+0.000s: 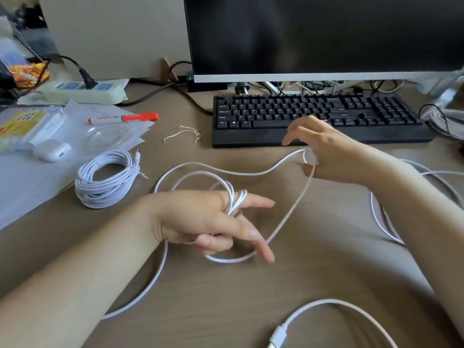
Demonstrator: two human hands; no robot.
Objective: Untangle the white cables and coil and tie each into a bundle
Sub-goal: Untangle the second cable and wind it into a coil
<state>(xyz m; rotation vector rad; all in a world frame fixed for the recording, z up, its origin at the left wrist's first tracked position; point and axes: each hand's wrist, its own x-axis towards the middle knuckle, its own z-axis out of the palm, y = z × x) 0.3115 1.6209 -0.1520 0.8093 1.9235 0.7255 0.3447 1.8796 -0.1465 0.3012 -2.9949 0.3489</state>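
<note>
1 cable is already done: a coiled white bundle lies on the bench just beyond my left hand. The 2nd, the loose white cable, is in work now.

Left hand: a few turns of cable are looped between thumb and index finger, lower fingers curled round the strands, index and thumb stretched out. Right hand, up near the keyboard, pinches the running strand and holds it off the bench, remaining fingers spread.

Slack runs from the right hand down to a loop under my left fingers, and another length trails back under my left forearm. More cable lies beyond my right forearm, and a plug end sits near me between both arms; I cannot tell whether these belong to the same cable.

Step, as I judge it: coiling, early, only a few turns gathered.

Next move calls for feeding the pinched strand onto the left-hand loops, keeping turns even and watching for crossings in the slack. A twist tie waits beyond the hands, left of the keyboard, for binding later.
</note>
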